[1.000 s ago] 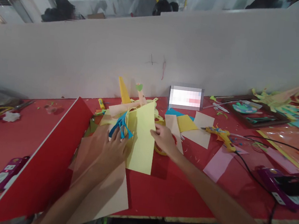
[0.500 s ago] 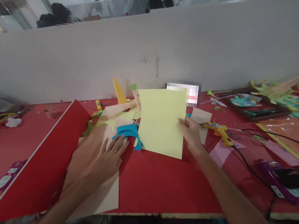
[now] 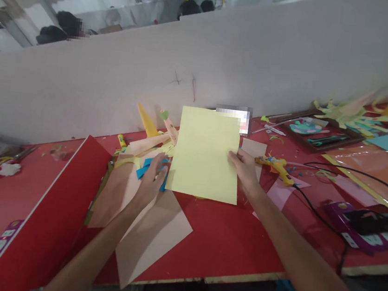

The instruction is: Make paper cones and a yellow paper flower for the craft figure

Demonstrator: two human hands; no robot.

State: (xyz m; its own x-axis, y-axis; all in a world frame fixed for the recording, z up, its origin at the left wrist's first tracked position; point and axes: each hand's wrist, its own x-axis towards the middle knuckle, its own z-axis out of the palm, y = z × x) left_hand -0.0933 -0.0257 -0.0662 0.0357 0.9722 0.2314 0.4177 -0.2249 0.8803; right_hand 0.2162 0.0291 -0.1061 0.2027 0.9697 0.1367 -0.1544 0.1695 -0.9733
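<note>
A pale yellow sheet of paper [image 3: 207, 154] is held up over the red table, facing me. My right hand [image 3: 246, 171] pinches its right edge between thumb and fingers. Beside the sheet's left edge is my left hand [image 3: 151, 180], its fingers apart and slightly bent over blue paper pieces [image 3: 143, 168]. Whether it touches the blue pieces or the sheet I cannot tell. Beneath my left forearm lie peach paper sheets [image 3: 161, 233], one turned at an angle with a corner pointing right.
A red upright divider [image 3: 53, 209] stands on the left. Rolled paper cones [image 3: 147, 120] lean near the wall. To the right are a yellow glue gun [image 3: 278, 168] with its black cord, a purple box [image 3: 349, 228] and a dark tray [image 3: 324, 137] of tools.
My left hand has lifted from its flat position and moved up toward the yellow sheet. A peach sheet beneath it has swung to the right. My right hand keeps hold of the yellow sheet.
</note>
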